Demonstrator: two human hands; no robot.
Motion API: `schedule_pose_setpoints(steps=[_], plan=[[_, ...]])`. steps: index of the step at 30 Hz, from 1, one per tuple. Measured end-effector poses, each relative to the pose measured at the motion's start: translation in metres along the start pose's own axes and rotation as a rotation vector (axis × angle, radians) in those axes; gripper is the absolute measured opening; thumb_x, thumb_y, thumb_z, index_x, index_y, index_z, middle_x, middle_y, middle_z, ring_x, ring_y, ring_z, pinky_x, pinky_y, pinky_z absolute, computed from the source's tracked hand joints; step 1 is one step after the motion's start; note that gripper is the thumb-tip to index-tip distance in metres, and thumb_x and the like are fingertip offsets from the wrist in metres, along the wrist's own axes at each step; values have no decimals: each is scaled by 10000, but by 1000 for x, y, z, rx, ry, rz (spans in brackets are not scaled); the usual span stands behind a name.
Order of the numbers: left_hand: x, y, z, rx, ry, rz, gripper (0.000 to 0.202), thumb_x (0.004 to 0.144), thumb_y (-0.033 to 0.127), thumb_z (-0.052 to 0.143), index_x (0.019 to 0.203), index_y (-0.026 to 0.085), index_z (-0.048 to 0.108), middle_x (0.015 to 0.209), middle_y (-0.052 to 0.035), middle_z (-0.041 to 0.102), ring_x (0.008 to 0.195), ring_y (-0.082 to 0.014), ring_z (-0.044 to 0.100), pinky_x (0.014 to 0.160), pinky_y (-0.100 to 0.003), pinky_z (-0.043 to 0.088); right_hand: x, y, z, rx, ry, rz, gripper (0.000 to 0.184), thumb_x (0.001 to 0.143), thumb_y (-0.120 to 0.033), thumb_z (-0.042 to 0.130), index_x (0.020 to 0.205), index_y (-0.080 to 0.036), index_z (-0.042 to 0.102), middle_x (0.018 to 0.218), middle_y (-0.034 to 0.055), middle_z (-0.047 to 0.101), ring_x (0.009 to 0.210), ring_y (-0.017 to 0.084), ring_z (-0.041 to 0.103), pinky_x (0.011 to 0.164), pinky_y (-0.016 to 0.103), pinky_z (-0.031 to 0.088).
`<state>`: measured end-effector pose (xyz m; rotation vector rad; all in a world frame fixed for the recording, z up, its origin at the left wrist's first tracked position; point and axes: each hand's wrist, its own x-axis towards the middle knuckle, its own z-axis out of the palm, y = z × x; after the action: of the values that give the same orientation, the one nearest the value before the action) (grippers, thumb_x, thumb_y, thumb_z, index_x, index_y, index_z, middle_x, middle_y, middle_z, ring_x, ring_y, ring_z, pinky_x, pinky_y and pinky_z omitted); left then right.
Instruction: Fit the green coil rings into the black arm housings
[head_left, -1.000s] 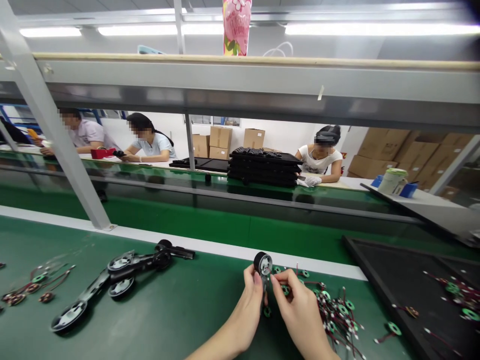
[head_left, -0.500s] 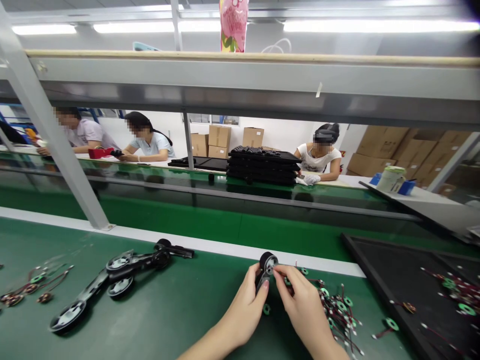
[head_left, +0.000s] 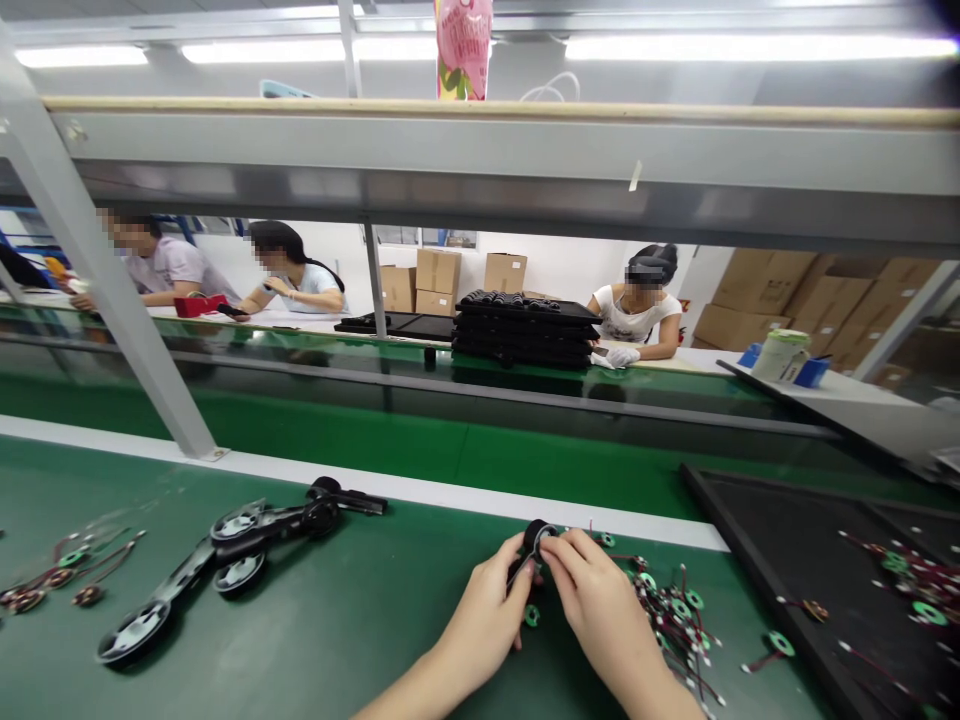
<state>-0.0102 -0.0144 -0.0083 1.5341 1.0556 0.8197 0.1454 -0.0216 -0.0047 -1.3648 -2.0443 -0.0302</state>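
Note:
My left hand (head_left: 489, 605) is closed around the stem of a black handheld part with a round, cup-like head (head_left: 538, 535). The fingers of my right hand (head_left: 592, 600) are pinched at the open face of that head; whatever lies between the fingertips is hidden. Below my hands, a small green ring-shaped board (head_left: 532, 615) rests on the green bench. Just right of my right hand lies a pile of green ring boards with dark red wires (head_left: 679, 610). Similar black parts with round silver-grey faces (head_left: 240, 550) lie in a row at the left.
A black tray (head_left: 795, 520) with more wired boards stands at the right. Copper-coloured round pieces with wires (head_left: 60, 580) lie far left. Beyond the bench runs a green conveyor (head_left: 450, 450), with stacked black trays (head_left: 525, 335) and co-workers behind it. A slanted metal post (head_left: 150, 330) rises at the left.
My right fingers have closed in further over the round head, and the held part has tilted and lowered slightly. Across the conveyor, one co-worker has raised a hand.

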Motion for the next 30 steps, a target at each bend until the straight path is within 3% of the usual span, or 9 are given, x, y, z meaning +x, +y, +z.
schedule_pose_setpoints(steps=[8,14,18,25,30], plan=[[7,-4,-4,-178,16,0,381,880,369,448,1210,181,485,818,-1,564,398,-23,379,334,-149,343,2,-4,0,270,8,49,203,958,-238,370,949,-228,572,896,57,618,768,173,655,673,262,534],[9,2,-7,-265,43,-26,357,869,369,448,1164,168,470,777,18,527,387,-11,332,310,-134,272,2,-7,-4,411,17,88,212,931,-276,433,1120,-239,521,1028,75,584,708,150,620,636,269,550],[11,3,-10,-265,81,-44,313,860,338,436,1121,169,468,782,19,529,371,-9,319,309,-142,262,3,-3,-4,467,61,115,225,939,-274,402,1130,-233,514,1109,103,545,818,170,630,719,305,572],[10,5,-10,-259,79,-64,304,851,324,443,1120,185,473,816,12,540,376,-8,318,314,-145,252,3,9,-5,437,117,169,232,930,-296,420,1116,-229,540,1089,100,559,843,183,638,725,314,586],[10,6,-10,-261,90,-76,357,840,381,459,1138,184,458,834,6,525,419,-21,325,314,-132,273,5,9,-8,390,57,145,174,929,-282,430,1025,-233,566,986,72,629,865,205,648,729,321,563]])
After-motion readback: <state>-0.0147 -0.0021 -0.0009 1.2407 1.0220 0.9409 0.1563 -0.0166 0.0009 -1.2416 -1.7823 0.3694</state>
